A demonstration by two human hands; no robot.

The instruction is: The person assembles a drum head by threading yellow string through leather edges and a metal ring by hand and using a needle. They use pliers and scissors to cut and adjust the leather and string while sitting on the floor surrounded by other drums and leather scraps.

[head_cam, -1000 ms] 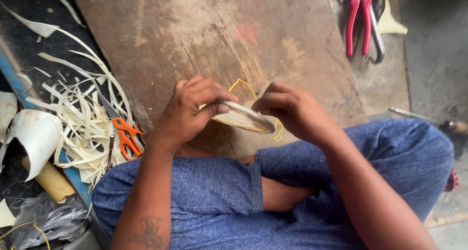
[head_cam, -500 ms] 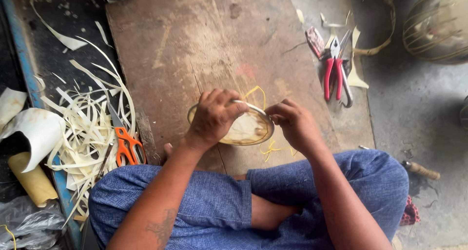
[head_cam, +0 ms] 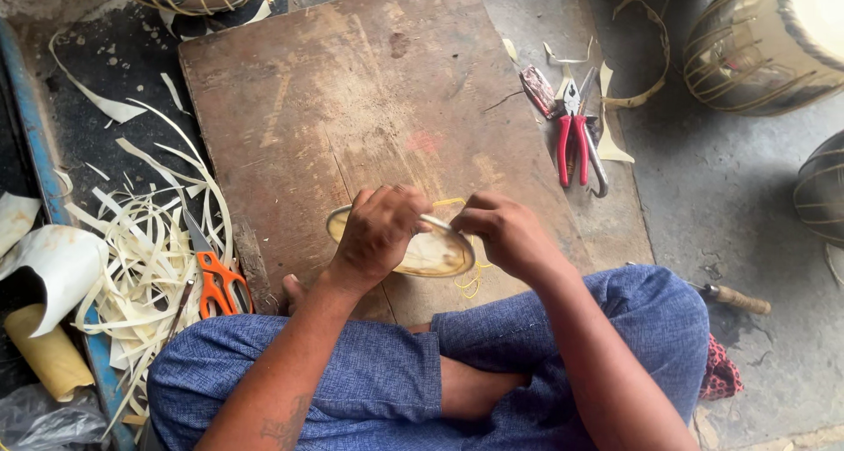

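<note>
Just below the middle of the frame we see a pale oval disc (head_cam: 431, 253), rimmed like a small hoop, lifted a little off the wooden board (head_cam: 369, 108) so both hands can work its edge. Our left hand (head_cam: 378, 231) drapes over the disc's left half, fingers curled closed on the rim to steady it. Our right hand (head_cam: 501, 231) pinches at the right rim, fingers closed on what looks like a yellow cord (head_cam: 470, 280) that trails below, though the view is too small to be sure.

The board's near edge sits tight to the blue-clad crossed legs (head_cam: 369, 389), leaving its upper part as open working room. To the lower left, orange-handled scissors (head_cam: 215, 280) lie on a heap of pale strips (head_cam: 141, 249), within easy reach. At the upper right, red-handled pliers (head_cam: 573, 143) rest at the board's right edge, with laced drum shells (head_cam: 756, 55) well apart in the corner.
</note>
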